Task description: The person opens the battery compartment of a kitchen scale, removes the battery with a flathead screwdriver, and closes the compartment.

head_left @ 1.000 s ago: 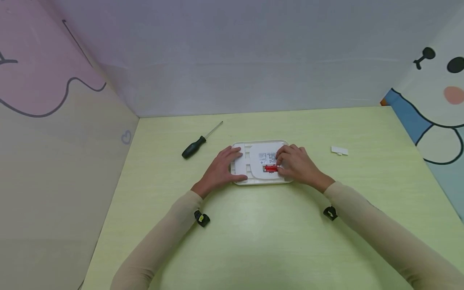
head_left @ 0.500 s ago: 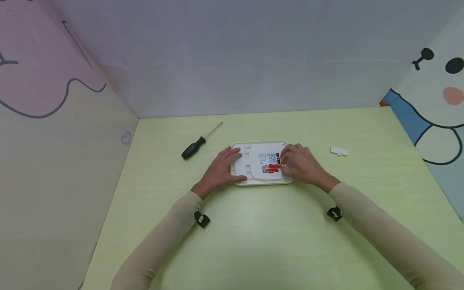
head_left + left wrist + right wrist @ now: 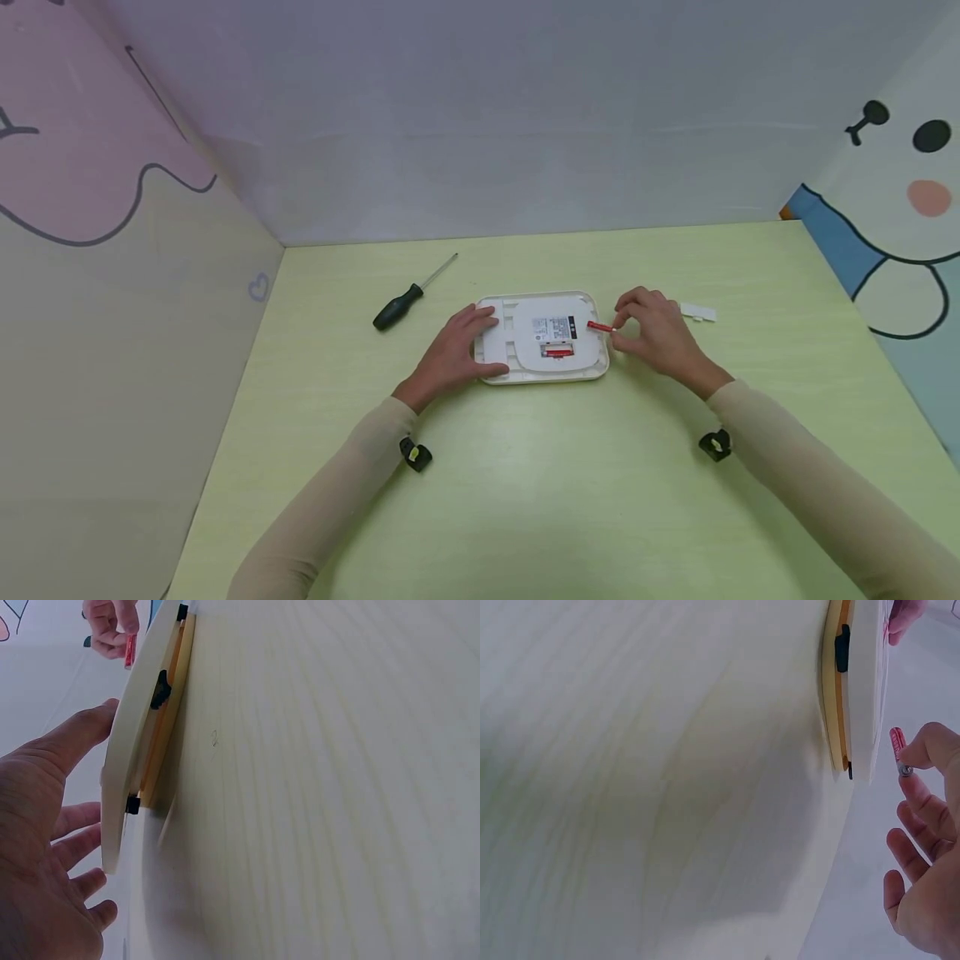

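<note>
While the left hand (image 3: 457, 354) lies flat with straight fingers on the left end of the white device (image 3: 542, 337), the right hand (image 3: 654, 333) pinches a red battery (image 3: 599, 327) between thumb and fingertips, just above the device's right edge. Device lies face down on the green table (image 3: 570, 483), near the middle, label side up. Second red battery (image 3: 557, 352) sits in the open compartment at the near side of the label. Right wrist view shows the held battery (image 3: 897, 744) by its metal end, close to the device's rim (image 3: 862, 690) but apart from it. Left wrist view shows left hand (image 3: 45, 847) fingers spread beside the device's edge (image 3: 131, 742). Black-handled screwdriver (image 3: 408, 297) lies far left of the device. Small white cover (image 3: 699, 312) lies on the table just right of the right hand.
</note>
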The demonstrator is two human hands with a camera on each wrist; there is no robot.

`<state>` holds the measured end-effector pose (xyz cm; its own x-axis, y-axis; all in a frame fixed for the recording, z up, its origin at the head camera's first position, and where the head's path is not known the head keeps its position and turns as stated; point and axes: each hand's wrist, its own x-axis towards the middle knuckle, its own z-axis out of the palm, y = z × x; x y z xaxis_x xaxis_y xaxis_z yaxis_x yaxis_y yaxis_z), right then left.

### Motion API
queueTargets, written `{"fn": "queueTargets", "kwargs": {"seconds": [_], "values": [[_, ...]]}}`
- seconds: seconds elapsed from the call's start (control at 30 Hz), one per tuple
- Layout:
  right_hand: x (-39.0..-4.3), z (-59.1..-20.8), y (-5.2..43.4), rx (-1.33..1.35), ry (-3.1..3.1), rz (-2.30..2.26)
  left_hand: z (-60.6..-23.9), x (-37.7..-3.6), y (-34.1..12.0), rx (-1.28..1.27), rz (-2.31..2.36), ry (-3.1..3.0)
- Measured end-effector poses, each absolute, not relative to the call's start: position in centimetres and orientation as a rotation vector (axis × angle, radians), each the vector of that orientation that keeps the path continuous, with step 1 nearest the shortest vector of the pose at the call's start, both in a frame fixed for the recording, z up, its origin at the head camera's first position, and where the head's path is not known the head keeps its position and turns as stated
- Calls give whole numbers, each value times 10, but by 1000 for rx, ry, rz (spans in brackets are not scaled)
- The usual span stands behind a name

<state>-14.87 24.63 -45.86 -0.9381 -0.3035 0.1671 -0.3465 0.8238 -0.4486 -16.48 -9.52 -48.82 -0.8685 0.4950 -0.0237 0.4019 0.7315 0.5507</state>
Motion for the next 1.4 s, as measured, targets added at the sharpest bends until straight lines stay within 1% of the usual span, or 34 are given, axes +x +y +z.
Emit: {"fn": "queueTargets", "kwargs": {"seconds": [0.57,0.8,1.4], "values": [[-132,-466,307,213,-2963,710,-489,-166,-95,733,820,2766],[-125,-475,328,81,-2985,685,-487,-165,-95,714,812,2749],[-117,-489,342,-54,-3019,681,-491,-165,-95,721,803,2767]]}}
